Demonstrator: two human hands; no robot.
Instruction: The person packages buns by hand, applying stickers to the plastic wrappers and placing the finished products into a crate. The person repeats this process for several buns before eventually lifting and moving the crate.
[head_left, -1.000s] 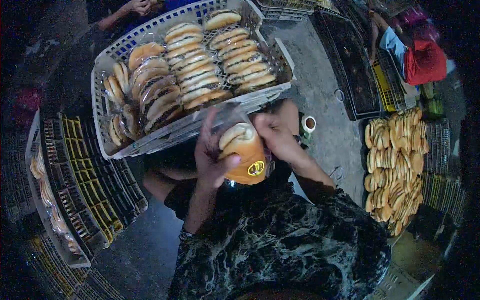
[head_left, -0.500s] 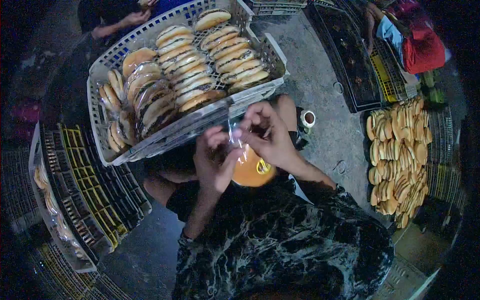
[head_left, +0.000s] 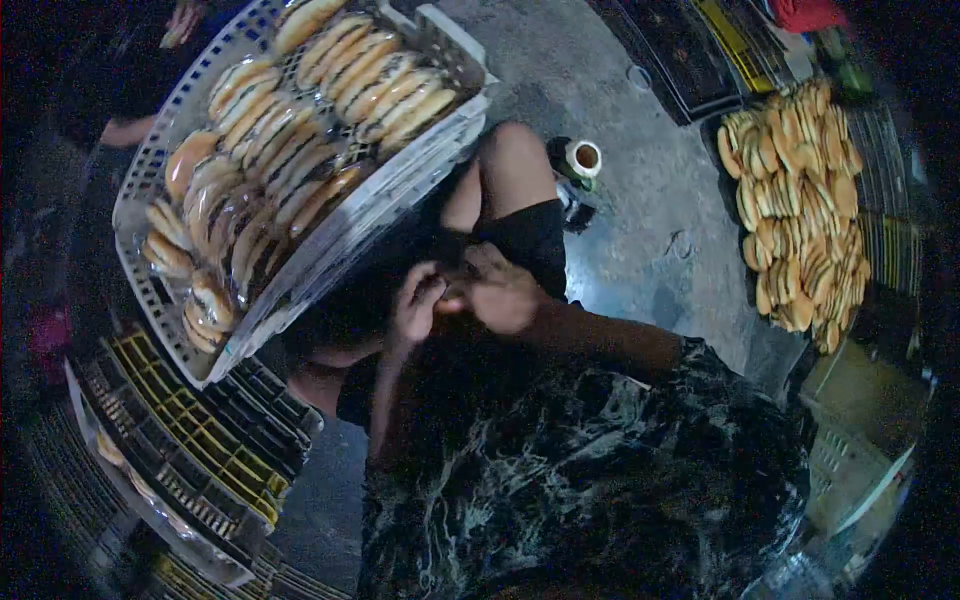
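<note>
My left hand [head_left: 418, 303] and my right hand [head_left: 503, 298] are close together above my lap, fingers curled inward. A small orange-brown patch shows between them, but blur and shadow hide what it is. The bagged bun with a yellow label seen earlier cannot be made out. Nearest to my hands is a white plastic crate [head_left: 365, 195] in front of me on the left, tilted in view. In it lie rows of filled buns [head_left: 275, 135] in clear wrappers.
Many unwrapped buns [head_left: 795, 205] are piled at the right. A cup with brown contents [head_left: 583, 157] stands on the concrete floor [head_left: 640, 190] beyond my knee. Stacked black and yellow crates [head_left: 195, 420] are at the lower left. Part of another person's arm [head_left: 128, 131] shows at the upper left.
My hands have drawn closer together and lower in my lap, and the labelled bagged bun has gone out of sight. The view has turned, shifting the crate left and the bun pile upward.
</note>
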